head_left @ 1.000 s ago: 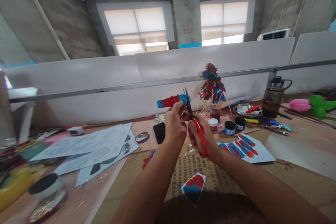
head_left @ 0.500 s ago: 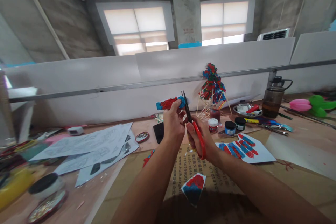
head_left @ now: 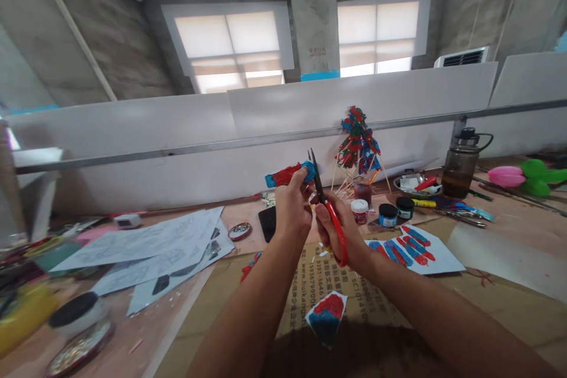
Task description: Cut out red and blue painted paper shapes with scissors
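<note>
My left hand point(head_left: 290, 208) pinches a long paper cutout painted red and blue point(head_left: 287, 173), held up over the table. My right hand point(head_left: 341, 230) grips red-handled scissors point(head_left: 326, 209), whose dark blades point up and meet the cutout's right, blue end. Both hands are raised in front of the white partition. Below them on the brown cardboard point(head_left: 310, 283) lies a small red and blue painted paper piece point(head_left: 326, 313).
A white sheet with red and blue painted strips point(head_left: 414, 249) lies to the right, beside small paint jars point(head_left: 388, 214). A bunch of painted cutouts on sticks point(head_left: 358, 147) stands behind. Printed sheets point(head_left: 146, 248) spread at left. A dark water bottle point(head_left: 460, 164) stands at right.
The hands have shifted only slightly; the scissor blades have stayed at the blue end of the cutout while the left hand has turned the strip a little.
</note>
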The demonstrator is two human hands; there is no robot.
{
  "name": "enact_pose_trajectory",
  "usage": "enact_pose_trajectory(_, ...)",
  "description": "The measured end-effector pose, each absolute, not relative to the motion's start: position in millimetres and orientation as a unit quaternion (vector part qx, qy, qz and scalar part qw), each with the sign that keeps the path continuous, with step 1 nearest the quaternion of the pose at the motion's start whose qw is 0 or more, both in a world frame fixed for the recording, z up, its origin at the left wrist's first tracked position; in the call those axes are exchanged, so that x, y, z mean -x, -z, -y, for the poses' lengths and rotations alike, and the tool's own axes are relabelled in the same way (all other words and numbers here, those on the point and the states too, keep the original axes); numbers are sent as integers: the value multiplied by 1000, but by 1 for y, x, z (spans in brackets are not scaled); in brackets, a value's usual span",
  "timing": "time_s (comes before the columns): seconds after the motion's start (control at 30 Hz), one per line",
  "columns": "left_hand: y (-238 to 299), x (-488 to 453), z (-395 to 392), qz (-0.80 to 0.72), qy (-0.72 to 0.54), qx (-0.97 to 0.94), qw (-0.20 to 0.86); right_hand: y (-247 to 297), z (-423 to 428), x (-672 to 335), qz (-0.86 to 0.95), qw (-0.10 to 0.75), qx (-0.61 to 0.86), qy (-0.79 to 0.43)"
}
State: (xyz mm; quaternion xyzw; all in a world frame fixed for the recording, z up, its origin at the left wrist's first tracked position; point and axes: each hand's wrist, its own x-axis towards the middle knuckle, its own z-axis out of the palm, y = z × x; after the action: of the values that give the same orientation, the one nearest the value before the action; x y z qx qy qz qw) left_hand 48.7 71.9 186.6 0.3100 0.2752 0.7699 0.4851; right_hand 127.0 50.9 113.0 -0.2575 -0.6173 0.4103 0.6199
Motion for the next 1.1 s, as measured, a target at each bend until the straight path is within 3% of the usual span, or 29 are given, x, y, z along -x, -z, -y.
enact_pose_trajectory(1.1, -187, -50, -70, -251, -747, -313, 529, -115, -49, -127, 611, 622, 257, -418)
